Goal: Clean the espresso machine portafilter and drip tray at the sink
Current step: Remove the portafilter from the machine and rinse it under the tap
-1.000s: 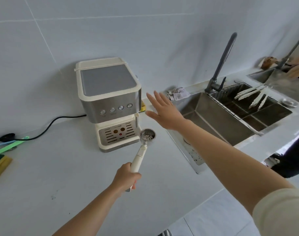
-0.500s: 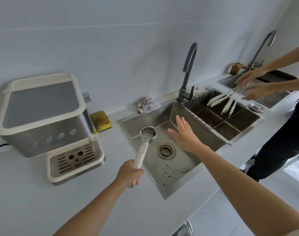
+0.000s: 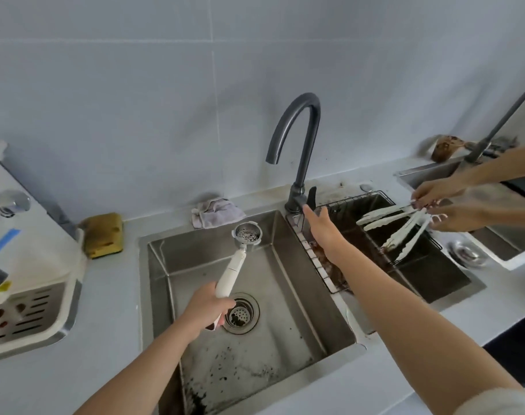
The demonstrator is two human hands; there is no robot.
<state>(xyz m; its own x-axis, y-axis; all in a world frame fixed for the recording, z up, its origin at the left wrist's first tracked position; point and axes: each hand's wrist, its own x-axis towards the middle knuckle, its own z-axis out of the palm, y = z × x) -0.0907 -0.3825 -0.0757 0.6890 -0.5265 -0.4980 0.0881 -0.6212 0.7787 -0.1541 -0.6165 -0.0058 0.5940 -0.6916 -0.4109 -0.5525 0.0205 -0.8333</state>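
My left hand grips the white handle of the portafilter, holding it over the steel sink with its metal basket up and dark grounds inside. My right hand reaches with straight fingers toward the dark lever at the base of the grey faucet, fingertips just beside it. The espresso machine's cream drip tray with its slotted grate sits at the left edge, still in the machine.
A yellow sponge and a crumpled cloth lie behind the sink. A wire basket fills the right basin. Another person's hands hold white tongs there. Coffee grounds speckle the sink floor near the drain.
The view swung right from the machine to the sink. My left hand carried the portafilter over the basin. My right hand moved up and right to the faucet lever.
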